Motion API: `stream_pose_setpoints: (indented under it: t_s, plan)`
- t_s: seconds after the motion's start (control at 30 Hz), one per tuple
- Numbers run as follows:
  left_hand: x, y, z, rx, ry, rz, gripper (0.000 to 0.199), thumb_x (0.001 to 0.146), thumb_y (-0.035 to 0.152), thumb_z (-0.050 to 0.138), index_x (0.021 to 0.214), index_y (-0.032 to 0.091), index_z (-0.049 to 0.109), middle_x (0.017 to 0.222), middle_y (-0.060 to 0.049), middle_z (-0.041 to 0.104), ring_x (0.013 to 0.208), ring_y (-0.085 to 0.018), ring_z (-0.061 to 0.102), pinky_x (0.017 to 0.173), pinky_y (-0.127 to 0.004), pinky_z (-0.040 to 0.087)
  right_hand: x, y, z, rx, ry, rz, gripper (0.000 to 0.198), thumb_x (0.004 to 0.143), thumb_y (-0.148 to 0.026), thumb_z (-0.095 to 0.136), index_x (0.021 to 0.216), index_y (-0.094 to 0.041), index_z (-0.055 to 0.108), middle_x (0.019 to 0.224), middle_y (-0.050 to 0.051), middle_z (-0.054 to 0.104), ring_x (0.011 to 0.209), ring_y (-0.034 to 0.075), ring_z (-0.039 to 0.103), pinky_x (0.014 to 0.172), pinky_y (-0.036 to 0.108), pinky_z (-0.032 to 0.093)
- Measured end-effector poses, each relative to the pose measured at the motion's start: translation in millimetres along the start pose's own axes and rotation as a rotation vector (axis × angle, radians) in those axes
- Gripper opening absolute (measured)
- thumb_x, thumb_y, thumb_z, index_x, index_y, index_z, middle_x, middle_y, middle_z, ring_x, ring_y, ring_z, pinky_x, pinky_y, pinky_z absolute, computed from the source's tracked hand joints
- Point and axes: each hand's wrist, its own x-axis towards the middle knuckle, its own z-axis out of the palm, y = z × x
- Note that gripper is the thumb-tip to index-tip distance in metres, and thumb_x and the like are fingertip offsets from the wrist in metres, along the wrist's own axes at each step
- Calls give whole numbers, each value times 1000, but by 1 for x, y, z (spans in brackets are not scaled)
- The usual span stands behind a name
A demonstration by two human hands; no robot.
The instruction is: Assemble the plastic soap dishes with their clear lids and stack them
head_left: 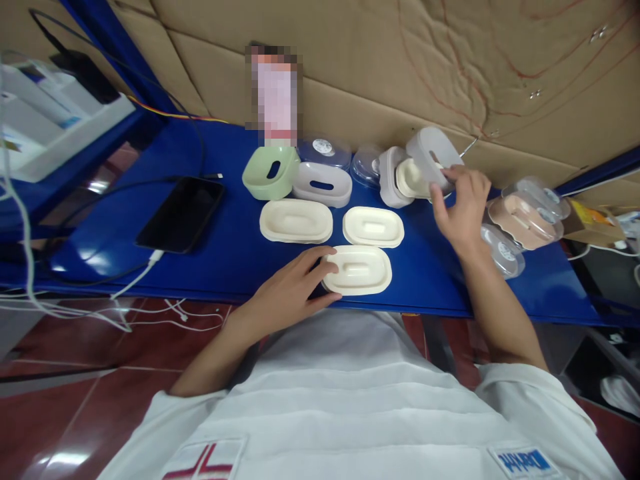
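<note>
Pixelation masks a pink item [277, 97] at upper left of centre. Near centre, the left hand [300, 283] hides one end of a cream tray [365, 270]. The bottom edge crops the lower-left patch [203, 460]; the upper-centre sticker [323, 147] is illegibly small.

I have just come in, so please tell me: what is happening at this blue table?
The person's left hand touches the left end of the nearest cream tray on the blue table; two more cream trays lie behind it. The right hand holds a tilted pale grey container by its edge. A green container and a slotted lavender container are behind the trays.
</note>
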Motion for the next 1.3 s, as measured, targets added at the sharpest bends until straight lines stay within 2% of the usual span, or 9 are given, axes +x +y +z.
stream_pose_setpoints:
  t_s: [0.17, 0.3, 0.47, 0.67, 0.77, 0.9, 1.03, 1.17, 1.3]
  plan:
    - [0, 2, 2, -54, 120, -46, 65, 101, 30, 75, 155, 29, 39, 167, -18, 41, 156, -37, 49, 120, -57, 56, -38, -34, -21, 297, -139, -332, 42, 100, -59, 54, 128, -30, 65, 133, 15, 73, 139, 42, 62, 117, 68, 44]
    - [2, 2, 2, -41, 154, -19, 81, 100, 27, 77, 164, 31, 29, 174, -21, 29, 161, -39, 41, 125, -61, 50, -55, -56, -16, 511, -194, -686, 17, 98, -43, 62, 109, -31, 65, 120, 8, 79, 123, 32, 74, 108, 58, 55]
    - [4, 2, -1, 25, 96, 21, 66, 105, 30, 70, 163, 27, 38, 176, -19, 29, 165, -38, 34, 130, -59, 44, -60, -78, -8, 505, -163, -1003, 11, 97, -28, 62, 107, -26, 63, 116, 8, 80, 118, 25, 75, 100, 45, 60]
    - [5, 1, -3, 34, 33, 79, 40, 106, 24, 66, 146, 24, 59, 171, -17, 42, 162, -35, 39, 131, -60, 42, -64, -88, -4, 426, -147, -1115, 33, 101, -28, 63, 130, -13, 67, 119, 16, 77, 118, 29, 71, 101, 44, 56]
    - [4, 0, -2, 52, 23, 96, 35, 106, 24, 65, 141, 24, 62, 170, -16, 45, 161, -34, 41, 131, -59, 42, -66, -87, 0, 366, -157, -1167, 37, 106, -37, 61, 136, -16, 68, 127, 15, 76, 123, 29, 69, 102, 44, 55]
    - [4, -1, -2, 57, 24, 100, 34, 106, 27, 66, 140, 22, 64, 168, -17, 46, 161, -35, 41, 130, -59, 44, -61, -78, 1, 470, -227, -1077, 45, 111, -52, 53, 139, -22, 70, 131, 12, 75, 129, 28, 68, 108, 46, 53]
    - [4, 0, -3, 39, 37, 104, 33, 106, 30, 69, 137, 22, 64, 167, -18, 46, 160, -36, 41, 129, -60, 44, -47, -60, -4, 354, -194, -618, 43, 113, -40, 44, 147, -26, 65, 137, 13, 74, 132, 32, 66, 114, 53, 48]
    - [4, 2, -4, 32, 27, 88, 28, 106, 32, 69, 132, 22, 65, 168, -18, 43, 159, -36, 42, 128, -57, 46, -33, -32, -4, 3, -113, -170, 68, 108, -57, 50, 162, -15, 48, 163, 25, 52, 150, 45, 49, 118, 66, 40]
    - [4, 2, -4, 11, 28, 81, 28, 105, 32, 70, 131, 23, 65, 169, -17, 42, 158, -36, 44, 127, -57, 47, -26, -10, 5, -138, -140, -59, 77, 105, -61, 51, 166, -14, 40, 167, 28, 45, 150, 46, 48, 116, 68, 41]
